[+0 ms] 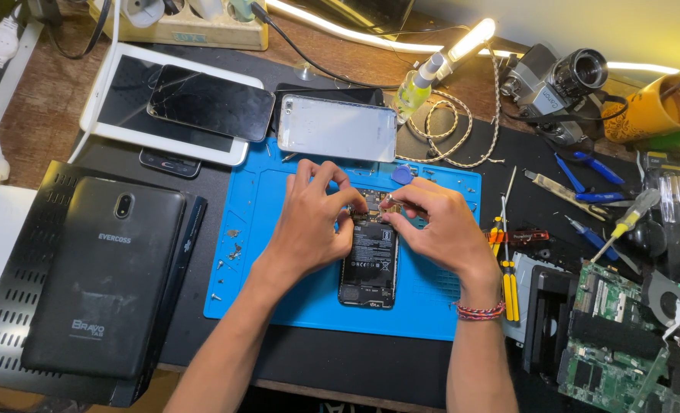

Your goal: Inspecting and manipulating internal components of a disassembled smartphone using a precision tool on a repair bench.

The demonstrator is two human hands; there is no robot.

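Closely working the opened phone (369, 260) on the blue mat (279, 229) — long axis running away from the body — left hand (309, 222) and right hand (432, 222) both pinching at its far end, fingertips nearly closed; anything pinched too small to tell.

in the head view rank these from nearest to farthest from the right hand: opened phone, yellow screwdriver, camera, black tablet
1. opened phone, under the right hand on the blue mat.
2. yellow screwdriver, just right of the wrist.
3. camera, far top right.
4. black tablet, far left, beyond the left hand.
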